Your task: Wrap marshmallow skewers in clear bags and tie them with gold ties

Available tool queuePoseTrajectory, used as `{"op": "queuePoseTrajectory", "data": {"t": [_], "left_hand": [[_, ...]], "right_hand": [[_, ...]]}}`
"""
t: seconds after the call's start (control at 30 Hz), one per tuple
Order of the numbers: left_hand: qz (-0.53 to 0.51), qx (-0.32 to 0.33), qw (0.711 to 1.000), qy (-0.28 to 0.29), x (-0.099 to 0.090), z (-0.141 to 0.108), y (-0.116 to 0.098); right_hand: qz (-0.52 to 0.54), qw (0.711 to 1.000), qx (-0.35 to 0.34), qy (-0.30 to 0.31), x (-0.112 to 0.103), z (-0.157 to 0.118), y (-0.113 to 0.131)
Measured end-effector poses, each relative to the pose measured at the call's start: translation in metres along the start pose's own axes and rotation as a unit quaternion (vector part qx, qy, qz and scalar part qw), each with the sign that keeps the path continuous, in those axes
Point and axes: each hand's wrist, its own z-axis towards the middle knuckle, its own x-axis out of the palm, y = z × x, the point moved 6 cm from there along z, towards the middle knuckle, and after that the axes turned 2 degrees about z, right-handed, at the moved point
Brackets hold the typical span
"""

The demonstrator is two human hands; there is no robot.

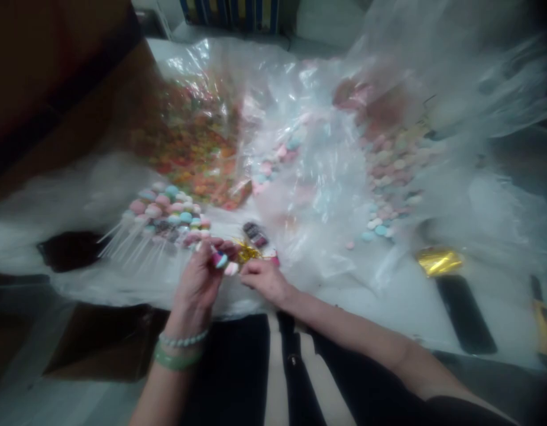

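Observation:
My left hand point(201, 272) is closed around small blue, pink and white candies point(220, 260) that look like a candy skewer; its stick is hidden. Close by on the right, my right hand point(265, 280) is pinched, and I cannot make out what is between its fingertips. Gold twist ties point(247, 251) lie just beyond both hands, beside a dark, blurred packet point(255, 234). Left of my left hand lies a pile of candy skewers point(167, 212) with pastel balls and white sticks point(133, 245) pointing toward me.
Clear plastic bags spread over the table, one with orange and green gummies point(197, 148), another with pastel candies point(391, 171). On the right lie a gold foil piece point(439, 261), a black phone point(466, 313) and a yellow-handled tool point(543, 325). A cardboard box point(100, 106) stands left.

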Motion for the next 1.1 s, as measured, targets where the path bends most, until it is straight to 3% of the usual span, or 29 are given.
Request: {"op": "queuePoseTrajectory", "data": {"t": [0.17, 0.23, 0.33, 0.6, 0.73, 0.83, 0.93, 1.1], "left_hand": [[-0.032, -0.049, 0.998, -0.026, -0.002, 0.001, 0.012], [-0.058, -0.075, 0.995, -0.023, -0.003, 0.002, 0.011], [-0.072, -0.062, 0.995, -0.015, -0.007, 0.006, 0.001], [0.0, -0.014, 0.996, -0.093, -0.025, 0.014, -0.012], [0.011, -0.005, 0.998, -0.065, -0.016, 0.012, -0.008], [-0.01, -0.016, 0.998, -0.065, -0.012, 0.01, -0.005], [-0.04, -0.018, 0.997, -0.071, -0.011, 0.01, -0.005], [-0.065, -0.027, 0.996, -0.06, -0.01, 0.011, -0.006]], "right_hand": [[-0.003, 0.999, -0.048, -0.023, 0.0, -0.001, 0.009], [0.031, 1.0, -0.004, 0.005, 0.003, -0.001, 0.003], [0.077, 0.994, 0.073, 0.032, 0.004, 0.0, -0.008], [0.059, 0.991, 0.118, 0.033, 0.0, 0.001, -0.005], [-0.005, 0.998, 0.053, 0.023, -0.002, 0.001, 0.004], [-0.064, 0.998, -0.017, -0.02, -0.008, 0.0, 0.007], [-0.113, 0.987, -0.102, -0.054, -0.013, 0.0, 0.01], [-0.211, 0.953, -0.216, -0.021, -0.007, -0.004, 0.018]]}}
